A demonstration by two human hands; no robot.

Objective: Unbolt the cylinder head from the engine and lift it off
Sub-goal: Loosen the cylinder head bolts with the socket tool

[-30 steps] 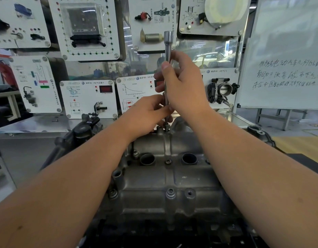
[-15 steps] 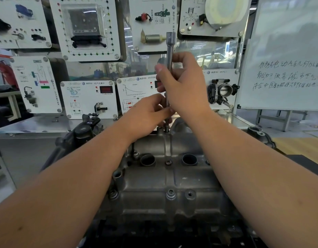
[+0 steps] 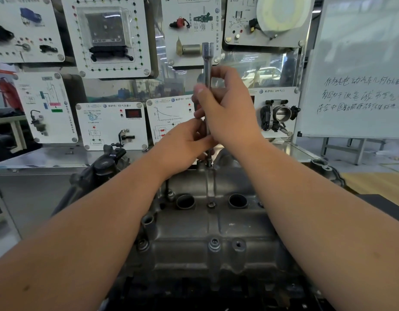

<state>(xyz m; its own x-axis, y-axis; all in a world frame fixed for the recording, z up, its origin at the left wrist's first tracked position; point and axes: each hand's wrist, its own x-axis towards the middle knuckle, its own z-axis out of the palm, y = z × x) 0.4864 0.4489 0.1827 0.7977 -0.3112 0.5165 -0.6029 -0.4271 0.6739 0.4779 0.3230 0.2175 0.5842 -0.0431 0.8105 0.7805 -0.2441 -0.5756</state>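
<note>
Cylinder head [image 3: 207, 239] unmoved, near centre, bolted on the engine. Left hand [image 3: 183, 147] same spot, grip pinching the socket extension [image 3: 208, 70] low, near the far-edge bolt [image 3: 209, 163]. Right hand [image 3: 227, 108] still wrapped mid-shaft; thumb has shifted slightly, tool upright as before.

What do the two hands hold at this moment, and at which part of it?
Both hold the long socket extension bar: the right hand grips its middle, the left hand pinches its lower end, just above the cylinder head.
</note>
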